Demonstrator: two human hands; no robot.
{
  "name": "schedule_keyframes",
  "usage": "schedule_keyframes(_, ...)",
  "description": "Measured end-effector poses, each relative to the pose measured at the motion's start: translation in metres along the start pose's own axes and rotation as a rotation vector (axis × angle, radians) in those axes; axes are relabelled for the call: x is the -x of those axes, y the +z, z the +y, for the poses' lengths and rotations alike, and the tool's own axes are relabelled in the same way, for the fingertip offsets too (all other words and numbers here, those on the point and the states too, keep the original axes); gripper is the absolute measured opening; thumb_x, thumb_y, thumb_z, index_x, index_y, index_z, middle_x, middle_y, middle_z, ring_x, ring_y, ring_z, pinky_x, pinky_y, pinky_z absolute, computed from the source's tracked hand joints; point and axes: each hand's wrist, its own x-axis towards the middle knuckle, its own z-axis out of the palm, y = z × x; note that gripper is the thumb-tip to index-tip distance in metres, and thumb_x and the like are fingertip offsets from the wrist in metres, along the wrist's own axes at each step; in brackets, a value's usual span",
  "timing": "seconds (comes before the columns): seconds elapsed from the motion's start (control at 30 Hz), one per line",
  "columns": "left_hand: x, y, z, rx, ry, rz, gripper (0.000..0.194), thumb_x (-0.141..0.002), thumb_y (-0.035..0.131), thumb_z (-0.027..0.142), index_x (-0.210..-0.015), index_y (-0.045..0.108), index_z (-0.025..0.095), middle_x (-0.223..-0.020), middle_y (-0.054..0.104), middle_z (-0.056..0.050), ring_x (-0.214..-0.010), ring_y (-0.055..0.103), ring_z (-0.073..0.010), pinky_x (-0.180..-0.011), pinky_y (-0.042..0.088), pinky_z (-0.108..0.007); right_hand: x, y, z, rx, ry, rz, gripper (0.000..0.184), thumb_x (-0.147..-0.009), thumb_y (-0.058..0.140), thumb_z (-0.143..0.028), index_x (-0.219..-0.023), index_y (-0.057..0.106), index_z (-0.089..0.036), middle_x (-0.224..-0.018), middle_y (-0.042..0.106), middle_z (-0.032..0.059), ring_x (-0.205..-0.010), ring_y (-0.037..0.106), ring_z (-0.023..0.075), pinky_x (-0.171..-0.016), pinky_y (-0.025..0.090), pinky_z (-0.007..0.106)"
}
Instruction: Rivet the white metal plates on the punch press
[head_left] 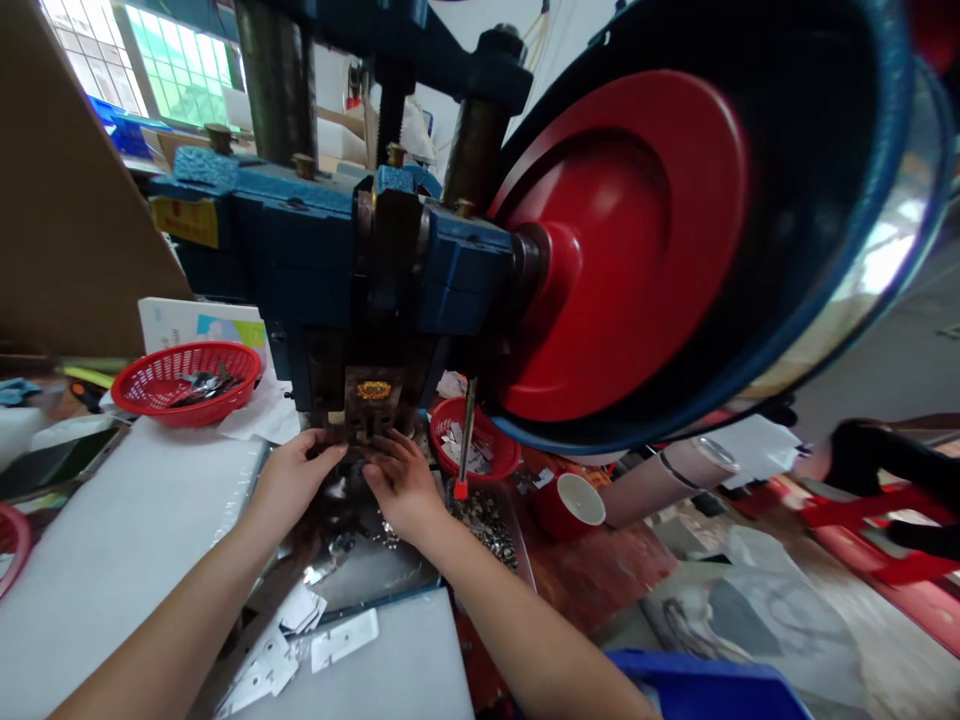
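Note:
Both my hands are at the die [371,400] under the ram of a blue press [300,250]. My left hand [294,478] is at the die's left side, thumb and fingers closed together in a pinch. Whatever lies between those fingertips is too dark and small to name. On the other side my right hand [407,492] reaches in with fingers stretched toward the die and thumb apart. I make out nothing held in it. Below the hands, flat white metal plates [345,640] with holes lie at the front of the press bed [375,575]. Small shiny scraps are scattered nearby.
A big red flywheel [607,250] in a blue guard fills the upper right. Red baskets [191,410] with metal parts stand left and right of the press. A bin of metal scrap [484,530], a red cup [574,505] and a blue crate [705,685] are at the right.

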Motion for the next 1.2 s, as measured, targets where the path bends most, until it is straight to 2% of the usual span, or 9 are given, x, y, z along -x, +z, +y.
schedule_keyframes(0.13, 0.0, 0.005, 0.0, -0.114, 0.014, 0.009, 0.035, -0.073, 0.057, 0.048, -0.093, 0.068, 0.021, -0.095, 0.073, -0.004, -0.09, 0.065, -0.0247, -0.082, 0.047, -0.034, 0.005, 0.001, 0.007, -0.092, 0.027, 0.103, 0.028, -0.094, 0.046, -0.028, -0.116, 0.063, -0.023, -0.117, 0.066, 0.0034, -0.119, 0.051, 0.0185, -0.104, 0.038, 0.038)
schedule_keyframes(0.3, 0.0, 0.008, 0.0, -0.19, 0.046, 0.026, 0.03, -0.074, 0.055, 0.045, -0.088, 0.068, 0.022, -0.092, 0.072, -0.004, -0.087, 0.064, -0.0246, -0.078, 0.047, -0.034, 0.005, -0.001, 0.007, 0.047, 0.004, 0.014, 0.024, -0.09, 0.054, -0.031, -0.111, 0.066, -0.029, -0.119, 0.064, 0.0004, -0.122, 0.047, 0.0212, -0.107, 0.033, 0.043)
schedule_keyframes(0.5, -0.006, 0.008, -0.01, -0.226, 0.069, 0.027, 0.03, -0.073, 0.054, 0.044, -0.088, 0.067, 0.022, -0.093, 0.07, -0.005, -0.089, 0.063, -0.0247, -0.081, 0.045, -0.035, 0.002, -0.003, 0.005, 0.095, -0.003, -0.045, 0.024, -0.09, 0.055, -0.035, -0.108, 0.067, -0.029, -0.121, 0.063, -0.0001, -0.124, 0.044, 0.0214, -0.107, 0.031, 0.041)
schedule_keyframes(0.67, -0.013, 0.012, -0.02, -0.217, 0.097, 0.024, 0.031, -0.072, 0.053, 0.039, -0.093, 0.067, 0.02, -0.098, 0.068, -0.006, -0.094, 0.061, -0.0248, -0.087, 0.044, -0.036, -0.001, -0.007, -0.001, 0.218, -0.004, -0.065, 0.023, -0.09, 0.053, -0.04, -0.107, 0.067, -0.034, -0.122, 0.062, -0.0017, -0.127, 0.041, 0.0253, -0.11, 0.018, 0.052)
schedule_keyframes(0.77, -0.015, 0.016, -0.023, -0.201, 0.109, 0.021, 0.031, -0.072, 0.052, 0.037, -0.094, 0.067, 0.021, -0.098, 0.068, -0.006, -0.093, 0.061, -0.0245, -0.087, 0.044, -0.036, -0.005, -0.008, -0.004, 0.225, -0.019, -0.069, 0.021, -0.089, 0.054, -0.04, -0.103, 0.068, -0.033, -0.12, 0.063, -0.0015, -0.126, 0.041, 0.0251, -0.111, 0.016, 0.052)
schedule_keyframes(0.93, -0.012, 0.013, -0.02, -0.163, 0.098, 0.061, 0.034, -0.073, 0.053, 0.044, -0.095, 0.066, 0.02, -0.098, 0.067, -0.007, -0.092, 0.06, -0.0248, -0.082, 0.046, -0.036, -0.004, -0.008, 0.004, -0.012, 0.036, 0.01, 0.02, -0.088, 0.055, -0.032, -0.101, 0.069, -0.025, -0.113, 0.066, 0.0035, -0.115, 0.052, 0.0218, -0.103, 0.035, 0.041)
schedule_keyframes(1.0, -0.009, 0.007, -0.017, -0.147, 0.086, 0.092, 0.038, -0.074, 0.053, 0.048, -0.097, 0.065, 0.02, -0.097, 0.065, -0.007, -0.09, 0.059, -0.0241, -0.08, 0.046, -0.035, 0.007, -0.01, 0.013, -0.185, 0.154, 0.123, 0.025, -0.091, 0.048, -0.033, -0.101, 0.068, -0.021, -0.102, 0.068, 0.0064, -0.101, 0.059, 0.0206, -0.093, 0.044, 0.037)
schedule_keyframes(1.1, -0.004, -0.008, -0.014, -0.096, 0.041, 0.131, 0.039, -0.075, 0.053, 0.05, -0.099, 0.064, 0.021, -0.096, 0.065, -0.005, -0.086, 0.058, -0.0224, -0.08, 0.045, -0.034, 0.033, -0.02, 0.025, -0.487, 0.439, 0.322, 0.039, -0.094, 0.036, -0.045, -0.101, 0.065, -0.02, -0.092, 0.069, 0.0071, -0.087, 0.064, 0.0215, -0.08, 0.051, 0.036)
schedule_keyframes(1.2, -0.004, -0.024, -0.018, 0.011, -0.039, 0.165, 0.039, -0.072, 0.057, 0.05, -0.098, 0.064, 0.021, -0.094, 0.066, -0.004, -0.087, 0.059, -0.022, -0.08, 0.046, -0.034, 0.056, -0.035, 0.027, -0.663, 0.551, 0.371, 0.055, -0.094, 0.024, -0.056, -0.105, 0.065, -0.021, -0.091, 0.07, 0.0081, -0.088, 0.065, 0.023, -0.076, 0.052, 0.037)
